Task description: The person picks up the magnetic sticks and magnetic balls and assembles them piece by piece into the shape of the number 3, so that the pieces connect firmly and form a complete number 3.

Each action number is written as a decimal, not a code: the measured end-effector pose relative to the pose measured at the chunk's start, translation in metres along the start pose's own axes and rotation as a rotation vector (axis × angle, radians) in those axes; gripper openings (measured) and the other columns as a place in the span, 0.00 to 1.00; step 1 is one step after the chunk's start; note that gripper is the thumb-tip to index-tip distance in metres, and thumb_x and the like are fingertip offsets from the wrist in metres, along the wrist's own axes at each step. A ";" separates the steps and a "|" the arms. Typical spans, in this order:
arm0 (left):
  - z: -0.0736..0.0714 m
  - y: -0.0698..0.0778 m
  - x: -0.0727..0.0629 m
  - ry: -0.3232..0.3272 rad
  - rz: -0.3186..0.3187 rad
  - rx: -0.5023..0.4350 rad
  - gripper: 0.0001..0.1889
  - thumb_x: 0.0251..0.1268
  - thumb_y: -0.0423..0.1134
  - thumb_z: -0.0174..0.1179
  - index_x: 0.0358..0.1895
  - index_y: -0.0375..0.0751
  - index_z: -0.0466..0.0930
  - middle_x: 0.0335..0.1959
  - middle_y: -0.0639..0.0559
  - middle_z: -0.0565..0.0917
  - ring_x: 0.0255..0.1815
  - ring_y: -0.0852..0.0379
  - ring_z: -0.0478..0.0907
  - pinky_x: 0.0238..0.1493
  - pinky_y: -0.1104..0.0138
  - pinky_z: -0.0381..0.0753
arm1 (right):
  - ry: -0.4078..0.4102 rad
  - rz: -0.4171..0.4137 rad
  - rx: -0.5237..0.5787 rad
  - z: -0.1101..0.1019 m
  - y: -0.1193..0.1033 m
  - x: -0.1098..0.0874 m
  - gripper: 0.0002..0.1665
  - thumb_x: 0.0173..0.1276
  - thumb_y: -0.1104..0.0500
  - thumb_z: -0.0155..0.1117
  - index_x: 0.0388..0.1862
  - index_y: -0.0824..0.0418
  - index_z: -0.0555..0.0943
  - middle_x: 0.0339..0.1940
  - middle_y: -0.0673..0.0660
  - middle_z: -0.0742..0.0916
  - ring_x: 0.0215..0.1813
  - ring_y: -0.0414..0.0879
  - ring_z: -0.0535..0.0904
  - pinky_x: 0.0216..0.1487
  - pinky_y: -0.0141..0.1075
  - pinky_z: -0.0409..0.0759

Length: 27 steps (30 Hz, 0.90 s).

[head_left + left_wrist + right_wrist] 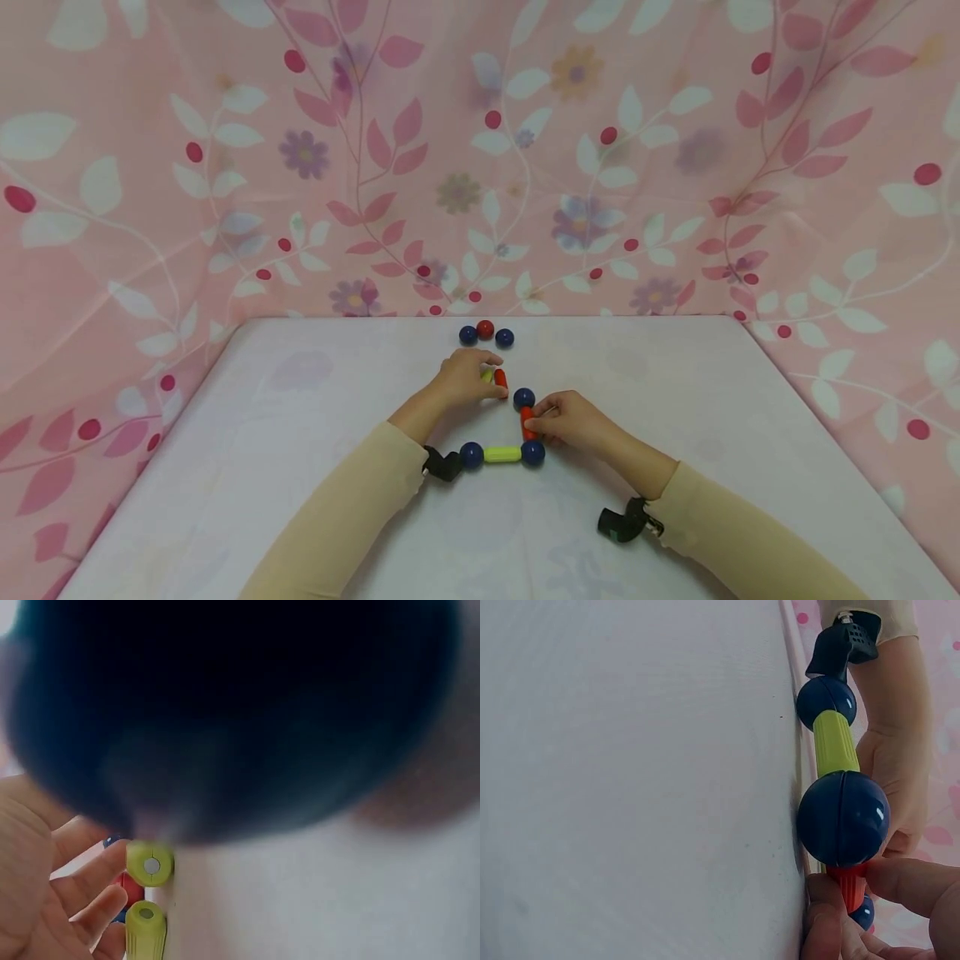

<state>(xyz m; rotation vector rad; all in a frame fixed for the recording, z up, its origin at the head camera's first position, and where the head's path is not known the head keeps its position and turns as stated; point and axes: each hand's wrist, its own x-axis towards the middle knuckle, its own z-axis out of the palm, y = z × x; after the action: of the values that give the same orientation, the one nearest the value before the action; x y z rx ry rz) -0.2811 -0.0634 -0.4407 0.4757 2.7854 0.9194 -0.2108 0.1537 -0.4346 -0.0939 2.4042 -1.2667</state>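
Note:
In the head view, my right hand (577,421) pinches a red rod (528,423) between thumb and fingers. That rod joins a far blue ball (524,398) to a corner blue ball (844,818). A yellow-green rod (502,454) runs from the corner to another blue ball (472,455), which looms dark and blurred in the left wrist view. My left hand (467,377) spreads thumb and index finger around a loose red rod (501,382); firm contact cannot be made out. Loose yellow-green rods (145,930) lie beside its loosely bent fingers.
Toward the table's far edge sit a red ball (485,330) and two blue balls, the left blue ball (468,335) and the right blue ball (505,338). A white cloth (300,400) covers the table. Behind it hangs a pink floral curtain (465,167).

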 end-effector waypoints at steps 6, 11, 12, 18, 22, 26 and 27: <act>0.002 0.003 0.002 -0.016 0.004 0.143 0.33 0.53 0.57 0.74 0.63 0.51 0.81 0.58 0.52 0.82 0.62 0.47 0.69 0.61 0.50 0.66 | -0.007 -0.018 0.009 0.000 -0.001 -0.002 0.14 0.67 0.58 0.71 0.43 0.67 0.82 0.25 0.53 0.86 0.28 0.43 0.78 0.32 0.35 0.81; 0.004 0.005 0.001 -0.012 0.002 0.179 0.32 0.53 0.57 0.75 0.61 0.50 0.82 0.55 0.52 0.83 0.62 0.46 0.68 0.61 0.50 0.63 | -0.020 -0.039 0.014 0.000 -0.001 -0.002 0.14 0.67 0.59 0.70 0.44 0.68 0.82 0.25 0.53 0.87 0.28 0.43 0.79 0.33 0.35 0.81; 0.004 0.006 0.000 -0.011 0.001 0.176 0.31 0.53 0.56 0.75 0.60 0.50 0.83 0.55 0.52 0.83 0.62 0.46 0.68 0.61 0.50 0.63 | -0.021 -0.039 0.013 0.000 0.000 -0.002 0.14 0.67 0.59 0.70 0.44 0.68 0.82 0.25 0.53 0.87 0.28 0.43 0.79 0.33 0.35 0.81; 0.004 0.003 0.001 0.001 0.006 0.173 0.28 0.54 0.55 0.75 0.59 0.51 0.84 0.53 0.54 0.83 0.60 0.48 0.68 0.58 0.54 0.65 | -0.017 -0.028 0.001 0.001 -0.001 -0.002 0.13 0.67 0.58 0.70 0.44 0.68 0.82 0.25 0.53 0.86 0.28 0.43 0.78 0.33 0.35 0.80; 0.003 0.001 -0.001 0.005 0.008 0.138 0.28 0.54 0.55 0.75 0.59 0.51 0.84 0.53 0.54 0.83 0.61 0.48 0.68 0.59 0.54 0.66 | -0.009 -0.017 -0.010 0.001 -0.001 -0.002 0.13 0.68 0.58 0.70 0.44 0.67 0.83 0.25 0.53 0.86 0.28 0.44 0.78 0.33 0.34 0.80; -0.001 0.004 -0.004 0.008 0.006 0.086 0.28 0.55 0.54 0.74 0.59 0.52 0.83 0.55 0.55 0.82 0.64 0.47 0.67 0.63 0.52 0.67 | -0.007 -0.012 -0.015 0.001 -0.001 -0.002 0.13 0.68 0.58 0.70 0.44 0.66 0.83 0.25 0.53 0.87 0.29 0.44 0.79 0.33 0.34 0.80; -0.003 0.005 -0.005 0.007 0.003 0.066 0.28 0.55 0.54 0.74 0.60 0.52 0.83 0.55 0.55 0.82 0.64 0.46 0.67 0.63 0.51 0.67 | -0.007 -0.013 -0.016 0.001 -0.001 -0.002 0.13 0.68 0.58 0.70 0.44 0.66 0.83 0.25 0.53 0.87 0.29 0.44 0.79 0.33 0.34 0.80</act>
<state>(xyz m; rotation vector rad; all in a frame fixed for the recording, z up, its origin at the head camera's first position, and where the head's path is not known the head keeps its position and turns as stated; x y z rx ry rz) -0.2761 -0.0630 -0.4347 0.4873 2.8296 0.8340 -0.2084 0.1531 -0.4338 -0.1190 2.4117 -1.2505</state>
